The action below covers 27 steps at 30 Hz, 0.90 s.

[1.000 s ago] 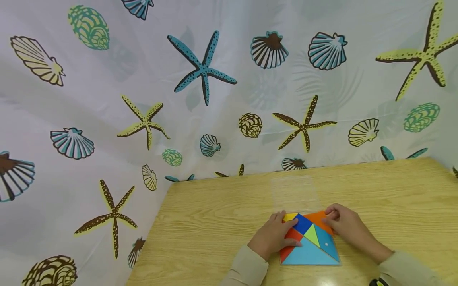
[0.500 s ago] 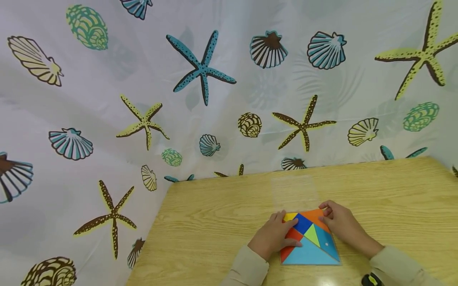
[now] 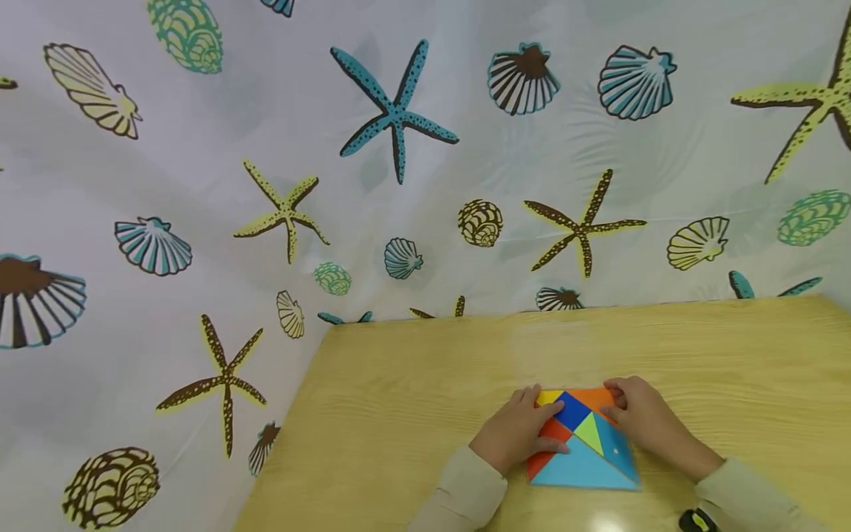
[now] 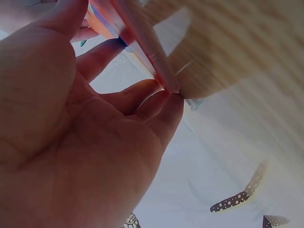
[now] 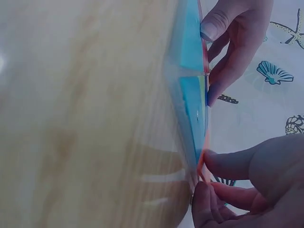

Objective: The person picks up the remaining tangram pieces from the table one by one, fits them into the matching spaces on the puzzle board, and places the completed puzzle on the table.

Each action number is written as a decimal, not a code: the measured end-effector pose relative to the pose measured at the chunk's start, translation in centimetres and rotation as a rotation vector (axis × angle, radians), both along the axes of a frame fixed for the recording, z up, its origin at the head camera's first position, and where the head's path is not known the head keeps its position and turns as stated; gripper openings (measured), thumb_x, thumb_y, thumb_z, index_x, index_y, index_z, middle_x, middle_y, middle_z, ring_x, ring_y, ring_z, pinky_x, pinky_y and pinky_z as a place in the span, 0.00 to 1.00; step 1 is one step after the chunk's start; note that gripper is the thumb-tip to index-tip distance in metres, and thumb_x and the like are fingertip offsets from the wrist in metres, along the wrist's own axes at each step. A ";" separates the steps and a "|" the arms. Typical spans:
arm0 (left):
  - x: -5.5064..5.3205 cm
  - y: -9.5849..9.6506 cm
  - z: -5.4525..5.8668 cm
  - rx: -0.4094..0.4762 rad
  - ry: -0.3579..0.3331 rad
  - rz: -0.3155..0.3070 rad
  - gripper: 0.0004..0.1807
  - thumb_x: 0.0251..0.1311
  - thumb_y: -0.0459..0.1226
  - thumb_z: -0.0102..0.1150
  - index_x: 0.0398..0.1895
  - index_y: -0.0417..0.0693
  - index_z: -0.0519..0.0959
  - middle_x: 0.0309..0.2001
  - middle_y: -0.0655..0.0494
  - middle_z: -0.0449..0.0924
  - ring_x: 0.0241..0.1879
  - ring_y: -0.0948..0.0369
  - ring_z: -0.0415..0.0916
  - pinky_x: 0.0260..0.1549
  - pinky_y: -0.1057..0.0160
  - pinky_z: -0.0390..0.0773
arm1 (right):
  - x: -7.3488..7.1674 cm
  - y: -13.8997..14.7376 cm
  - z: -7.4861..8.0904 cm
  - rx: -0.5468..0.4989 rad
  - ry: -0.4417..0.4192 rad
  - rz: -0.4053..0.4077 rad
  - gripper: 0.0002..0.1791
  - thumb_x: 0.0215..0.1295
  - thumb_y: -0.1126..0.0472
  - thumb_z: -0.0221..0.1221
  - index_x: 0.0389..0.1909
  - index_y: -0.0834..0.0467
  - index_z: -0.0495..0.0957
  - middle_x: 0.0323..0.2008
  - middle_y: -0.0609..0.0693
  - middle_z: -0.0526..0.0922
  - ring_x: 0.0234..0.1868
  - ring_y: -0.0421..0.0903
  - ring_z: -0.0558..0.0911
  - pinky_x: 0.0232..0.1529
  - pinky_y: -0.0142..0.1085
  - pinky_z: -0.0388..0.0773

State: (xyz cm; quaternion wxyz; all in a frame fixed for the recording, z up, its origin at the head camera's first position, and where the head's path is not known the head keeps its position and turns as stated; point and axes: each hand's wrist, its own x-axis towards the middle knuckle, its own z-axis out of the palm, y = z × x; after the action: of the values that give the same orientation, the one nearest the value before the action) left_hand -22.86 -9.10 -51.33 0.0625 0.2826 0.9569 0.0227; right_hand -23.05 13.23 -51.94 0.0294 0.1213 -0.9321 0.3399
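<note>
A tangram [image 3: 581,469] of flat coloured pieces lies on the wooden table in front of me. Its left side is under my left hand [image 3: 515,432], whose index fingertip rests on the blue square [image 3: 572,414] and thumb lies over the red [image 3: 540,467] and light-blue pieces. The other left fingertips meet the left edge by the yellow piece [image 3: 548,397]. At the top right corner my right hand [image 3: 648,421] pinches the orange piece [image 3: 588,399], thumb on its face. In the right wrist view the orange piece [image 5: 206,166] stands slightly raised at the corner.
Behind the tangram a faint clear sheet [image 3: 555,347] lies on the wooden table [image 3: 399,414]. A white cloth [image 3: 372,185] printed with shells and starfish hangs behind and to the left. A black and yellow item [image 3: 696,520] shows by the right sleeve.
The orange piece has shifted left, from sticking out past the right edge to lying in line with the top right corner. My right hand moved with it; the left hand stayed on the tangram.
</note>
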 end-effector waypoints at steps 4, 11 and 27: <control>-0.2 0.3 0.0 -0.015 0.019 -0.037 0.38 0.51 0.69 0.38 0.68 0.73 0.59 0.69 0.57 0.53 0.66 0.61 0.53 0.56 0.66 0.67 | 0.3 0.3 -0.1 0.043 0.028 0.007 0.21 0.55 0.68 0.64 0.47 0.76 0.73 0.33 0.59 0.70 0.30 0.48 0.69 0.28 0.38 0.70; -0.2 -0.2 0.1 -0.047 -0.010 0.004 0.38 0.50 0.69 0.40 0.68 0.75 0.58 0.70 0.58 0.51 0.67 0.61 0.51 0.57 0.66 0.66 | 0.2 -0.2 0.2 0.063 0.029 0.085 0.20 0.57 0.69 0.62 0.48 0.76 0.75 0.37 0.63 0.71 0.32 0.49 0.71 0.29 0.40 0.72; -0.8 -0.1 0.6 -0.080 -0.031 0.011 0.38 0.50 0.70 0.41 0.67 0.77 0.57 0.70 0.61 0.51 0.66 0.62 0.52 0.60 0.65 0.60 | 1.4 -1.3 0.7 0.262 0.110 0.162 0.21 0.59 0.61 0.61 0.46 0.74 0.76 0.44 0.65 0.74 0.44 0.64 0.71 0.43 0.56 0.70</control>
State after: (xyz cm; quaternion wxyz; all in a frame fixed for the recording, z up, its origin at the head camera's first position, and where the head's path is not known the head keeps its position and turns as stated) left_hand -23.64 -9.24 -50.74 0.0884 0.2744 0.9575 -0.0110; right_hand -21.62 11.90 -51.25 0.0370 0.2174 -0.9526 0.2097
